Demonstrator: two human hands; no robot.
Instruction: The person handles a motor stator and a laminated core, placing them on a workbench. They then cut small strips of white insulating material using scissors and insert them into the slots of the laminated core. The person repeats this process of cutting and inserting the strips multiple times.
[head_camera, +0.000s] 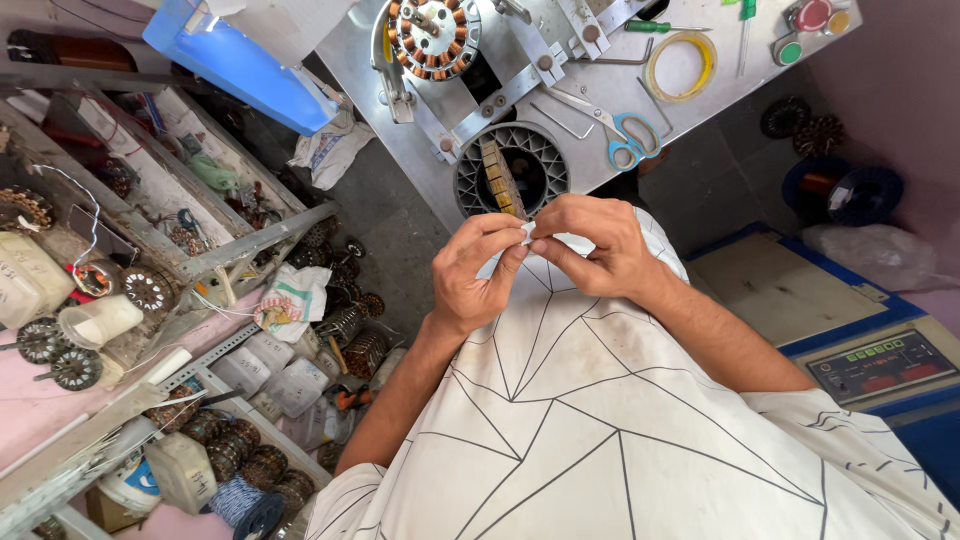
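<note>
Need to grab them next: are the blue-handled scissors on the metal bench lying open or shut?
Open. The scissors lie flat on the metal bench with their blades spread in a narrow V and the two handle loops apart.

Two bare hands are seen: the left hand (478, 272) and the right hand (592, 245). One pair of blue-handled steel scissors (618, 132) is counted at one o'clock, one yellow coiled ring of tubing (680, 66) beyond it, and one green-handled screwdriver (658, 26). One copper-wound round stator (434, 36) is mounted at twelve o'clock.
</note>
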